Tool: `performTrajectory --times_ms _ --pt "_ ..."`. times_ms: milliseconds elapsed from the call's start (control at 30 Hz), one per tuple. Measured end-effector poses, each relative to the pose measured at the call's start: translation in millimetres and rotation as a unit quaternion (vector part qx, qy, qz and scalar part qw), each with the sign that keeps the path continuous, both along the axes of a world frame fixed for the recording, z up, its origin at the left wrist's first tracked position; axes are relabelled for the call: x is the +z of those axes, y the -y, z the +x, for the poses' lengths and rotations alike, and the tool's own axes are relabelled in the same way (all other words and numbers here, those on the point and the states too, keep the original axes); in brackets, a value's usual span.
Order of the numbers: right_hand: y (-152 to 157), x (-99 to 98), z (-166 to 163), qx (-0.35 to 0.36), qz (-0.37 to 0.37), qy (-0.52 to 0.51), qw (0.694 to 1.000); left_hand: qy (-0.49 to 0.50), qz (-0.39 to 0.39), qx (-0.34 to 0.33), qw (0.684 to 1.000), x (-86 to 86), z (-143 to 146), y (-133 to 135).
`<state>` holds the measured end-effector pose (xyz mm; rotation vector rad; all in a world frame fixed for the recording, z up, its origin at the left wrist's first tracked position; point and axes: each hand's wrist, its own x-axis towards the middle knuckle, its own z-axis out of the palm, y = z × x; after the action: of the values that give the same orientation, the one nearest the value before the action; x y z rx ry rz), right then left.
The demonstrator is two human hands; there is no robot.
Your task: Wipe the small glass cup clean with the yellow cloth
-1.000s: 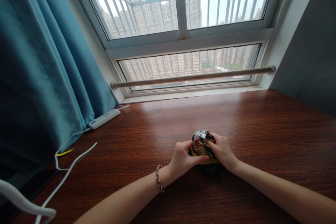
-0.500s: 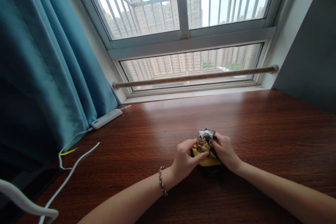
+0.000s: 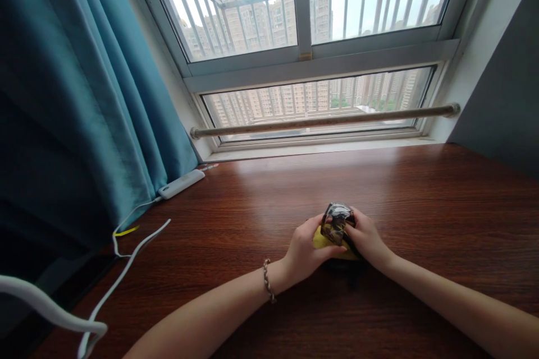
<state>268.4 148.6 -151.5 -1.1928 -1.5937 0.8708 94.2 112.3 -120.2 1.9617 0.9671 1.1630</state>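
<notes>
A small crinkled snack packet (image 3: 334,224), shiny silver-black on top and yellow below, rests on the dark wooden table (image 3: 421,202) in front of me. My left hand (image 3: 305,249) grips its left side, thumb against the yellow part. From the other side, my right hand (image 3: 365,235) pinches the folded top with its fingers. A braided bracelet (image 3: 268,288) circles my left wrist. The packet's lower part is hidden between my hands.
A teal curtain (image 3: 84,101) hangs at the left. A white power bank (image 3: 182,184) with a white cable (image 3: 126,269) lies by it. A barred window (image 3: 311,50) with a rail (image 3: 324,121) runs behind the table; a grey wall (image 3: 501,90) stands right.
The packet's top has been folded down tighter between both hands. My view has shifted slightly left, so everything sits a little further right.
</notes>
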Motion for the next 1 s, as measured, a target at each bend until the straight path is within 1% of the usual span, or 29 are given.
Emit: performTrajectory --times_ms 133,200,300,400,467,667,833,900,1000 --pt "5.4 9.8 -0.1 -0.025 -0.003 0.028 0.999 0.0 0.04 0.008 0.999 2.1 -1.6 1.4" --pt "9.0 13.6 0.0 -0.026 -0.003 0.035 0.999 0.0 0.042 0.009 0.999 2.9 -2.6 1.5" --pt "13.4 15.5 -0.5 -0.028 -0.004 0.037 0.999 0.011 0.017 0.009 1.0 2.6 -4.6 0.0" --pt "14.9 15.1 -1.5 -0.012 -0.008 0.024 1.0 0.018 -0.024 0.017 0.999 0.9 -6.7 -2.2" --pt "13.9 14.7 -1.9 -0.001 -0.013 0.024 1.0 0.013 -0.028 0.025 0.999 0.6 -7.5 -3.2" --pt "5.5 13.8 -1.1 -0.021 -0.009 0.05 0.998 -0.003 -0.004 0.021 1.0 0.9 -5.7 -6.2" --pt "1.7 15.2 -1.0 -0.035 -0.008 0.055 0.998 -0.022 0.069 -0.015 0.997 -7.4 -2.6 -9.9" --pt "2.3 15.7 -0.8 -0.024 -0.007 0.057 0.998 -0.026 0.067 -0.011 0.997 -10.6 -2.2 -9.8" --pt "4.6 15.0 0.0 -0.004 -0.007 0.055 0.998 -0.004 0.059 0.001 0.998 -12.1 -2.8 -9.1"
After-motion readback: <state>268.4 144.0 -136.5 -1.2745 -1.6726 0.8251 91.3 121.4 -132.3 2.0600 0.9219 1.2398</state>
